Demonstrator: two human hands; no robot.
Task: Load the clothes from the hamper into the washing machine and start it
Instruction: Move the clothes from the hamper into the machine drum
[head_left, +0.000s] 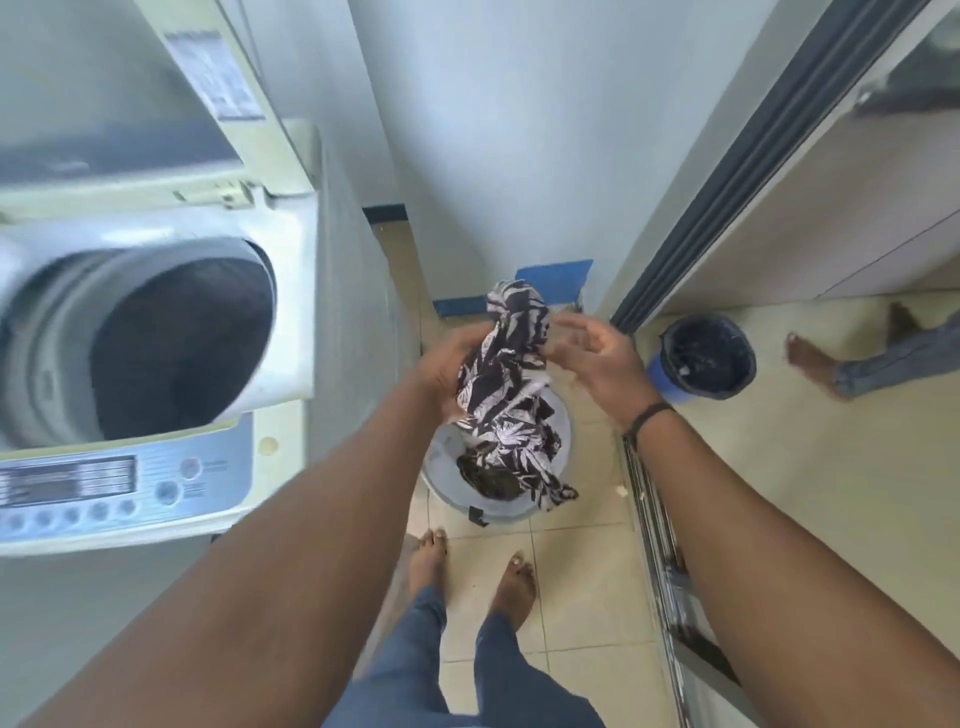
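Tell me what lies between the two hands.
In the head view, only the black-and-white leaf-print garment: the left hand grips it, the right hand is open beside it.

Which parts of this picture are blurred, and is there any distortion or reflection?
Head view: the washing machine and its control panel are smeared by motion blur; the right hand is slightly blurred; the patterned garment stays fairly sharp. Wide-angle distortion bends the walls. The glossy panel at right mirrors a bin and bare foot.
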